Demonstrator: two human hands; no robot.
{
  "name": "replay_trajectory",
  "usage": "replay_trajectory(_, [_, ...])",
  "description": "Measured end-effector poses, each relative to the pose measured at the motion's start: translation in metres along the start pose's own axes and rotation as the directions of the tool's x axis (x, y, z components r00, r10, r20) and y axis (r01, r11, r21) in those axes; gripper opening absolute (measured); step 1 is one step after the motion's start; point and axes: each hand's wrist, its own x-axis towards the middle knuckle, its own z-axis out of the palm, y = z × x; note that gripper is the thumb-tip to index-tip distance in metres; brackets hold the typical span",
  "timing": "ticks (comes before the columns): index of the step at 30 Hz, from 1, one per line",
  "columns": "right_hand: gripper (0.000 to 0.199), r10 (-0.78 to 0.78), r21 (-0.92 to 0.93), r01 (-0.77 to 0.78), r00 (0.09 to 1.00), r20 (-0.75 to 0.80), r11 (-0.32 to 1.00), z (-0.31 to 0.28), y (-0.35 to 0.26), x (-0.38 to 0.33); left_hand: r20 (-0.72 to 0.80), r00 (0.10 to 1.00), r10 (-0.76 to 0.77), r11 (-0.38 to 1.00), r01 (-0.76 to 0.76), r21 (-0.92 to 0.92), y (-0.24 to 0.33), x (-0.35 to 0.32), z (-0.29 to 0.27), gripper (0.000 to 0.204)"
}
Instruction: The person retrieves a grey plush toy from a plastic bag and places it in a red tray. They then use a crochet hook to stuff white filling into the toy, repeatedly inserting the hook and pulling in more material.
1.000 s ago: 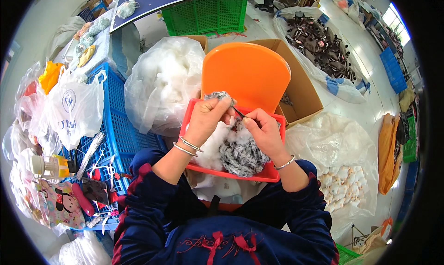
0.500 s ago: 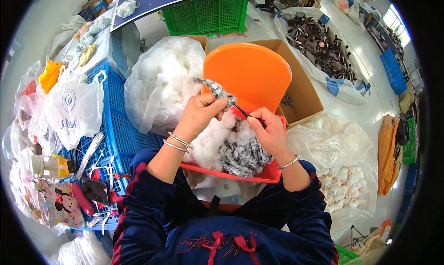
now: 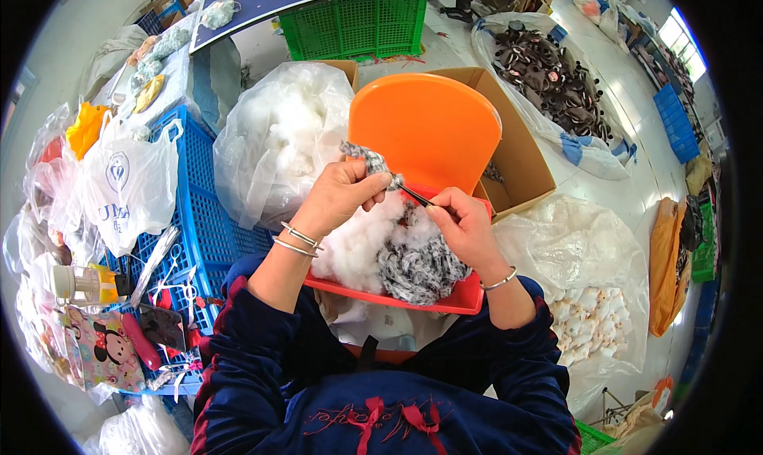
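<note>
My left hand [image 3: 334,201] pinches a small fuzzy grey-and-white knitted piece [image 3: 367,158], whose far end sticks out past the fingers. Between its fingers, my right hand [image 3: 470,231] grips a thin dark tool [image 3: 415,195]. The tool's tip meets the near end of the knitted piece, beside a small white tuft; whether it is tweezers or a rod I cannot tell. Below both hands a red tray [image 3: 474,294] rests on my lap. In it lie white fluffy stuffing [image 3: 350,256] and a heap of grey-and-white knitted pieces [image 3: 423,271].
An orange chair [image 3: 425,125] stands ahead, with a cardboard box [image 3: 520,177] behind it. A clear bag of stuffing [image 3: 290,129] sits ahead-left. Blue crates [image 3: 203,216] at left carry scissors [image 3: 189,292] and bags. Sacks of dark pieces [image 3: 548,81] and pale pieces [image 3: 592,320] lie right.
My left hand has shifted slightly, and the knitted piece has turned a little in its fingers. A white tuft now shows at the tool's tip. My right hand has barely moved.
</note>
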Motion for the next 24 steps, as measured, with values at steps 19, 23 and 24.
replay_trajectory(19, [0.009, 0.076, 0.239, -0.085, 0.996, 0.045, 0.967, 0.009, 0.011, -0.006, 0.011, 1.0, 0.013, 0.994, -0.012, -0.11, 0.004, -0.008, 0.018, 0.024])
replay_trajectory(23, [0.011, 0.142, 0.444, -0.139, 0.99, 0.027, 0.885, 0.028, 0.012, -0.011, -0.022, 0.999, 0.05, 0.969, -0.054, -0.243, -0.002, -0.008, 0.026, 0.025])
replay_trajectory(24, [0.012, 0.156, 0.464, -0.151, 0.987, 0.028, 0.873, 0.03, 0.012, -0.011, -0.026, 0.998, 0.061, 0.966, -0.066, -0.25, -0.005, -0.007, 0.026, 0.024])
